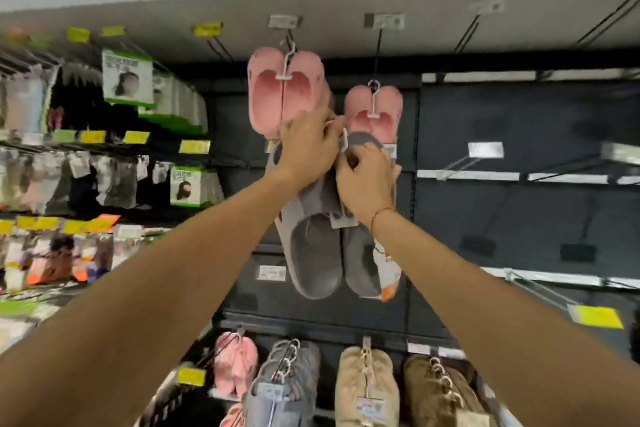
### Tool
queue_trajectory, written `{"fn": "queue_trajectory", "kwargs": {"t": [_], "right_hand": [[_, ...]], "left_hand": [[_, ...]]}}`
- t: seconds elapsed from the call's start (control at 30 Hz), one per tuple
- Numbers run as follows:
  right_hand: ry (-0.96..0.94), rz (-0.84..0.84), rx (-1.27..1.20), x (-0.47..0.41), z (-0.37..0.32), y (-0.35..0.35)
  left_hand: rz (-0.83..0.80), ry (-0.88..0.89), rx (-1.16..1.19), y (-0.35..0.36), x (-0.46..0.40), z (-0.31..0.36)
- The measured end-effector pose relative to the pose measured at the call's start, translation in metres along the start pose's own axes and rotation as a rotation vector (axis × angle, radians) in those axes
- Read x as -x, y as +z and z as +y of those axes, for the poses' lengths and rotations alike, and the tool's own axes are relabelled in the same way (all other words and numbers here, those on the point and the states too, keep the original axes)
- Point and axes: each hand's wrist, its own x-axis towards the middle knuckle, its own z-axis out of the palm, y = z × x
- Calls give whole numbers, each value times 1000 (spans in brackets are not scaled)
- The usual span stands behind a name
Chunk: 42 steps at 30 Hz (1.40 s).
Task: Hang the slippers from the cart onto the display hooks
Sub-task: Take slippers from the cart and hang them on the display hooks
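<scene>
A pair of grey slippers (317, 253) hangs in front of the dark display wall, toes down, with a paper tag at its right side. My left hand (308, 146) and my right hand (367, 180) both grip the top of the pair, around its white plastic hanger (341, 135). The hanger's hook and the display hook behind it are hidden by my fingers. Two pairs of pink slippers hang just above on hooks: a larger pair (285, 90) and a smaller pair (374, 111).
Bare display hooks (467, 35) with price labels stick out to the right. Below hang rows of pink (235, 364), grey (287, 381), beige (367, 388) and brown (440, 392) slippers. Packaged masks and socks fill the shelves at left (128, 76).
</scene>
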Motion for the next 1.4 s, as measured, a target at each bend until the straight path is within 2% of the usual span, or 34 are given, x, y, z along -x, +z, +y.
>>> {"fn": "queue_trajectory", "kwargs": {"t": [0.1, 0.23, 0.33, 0.47, 0.73, 0.9, 1.17, 1.4], "right_hand": [[28, 69, 29, -46, 7, -35], [66, 124, 77, -97, 9, -54], [109, 141, 126, -132, 11, -51], [196, 126, 148, -173, 13, -49], [168, 116, 257, -270, 20, -9], [166, 188, 301, -326, 36, 18], [195, 182, 299, -388, 84, 52], [117, 215, 231, -430, 116, 69]], "left_hand": [[33, 30, 59, 20, -32, 22], [79, 73, -99, 43, -55, 30], [56, 30, -215, 54, -70, 27], [11, -26, -230, 73, -93, 6], [-1, -86, -63, 117, -165, -53], [-18, -43, -101, 143, -201, -83], [-48, -52, -156, 196, -231, -101], [40, -21, -174, 235, -263, -122]]}}
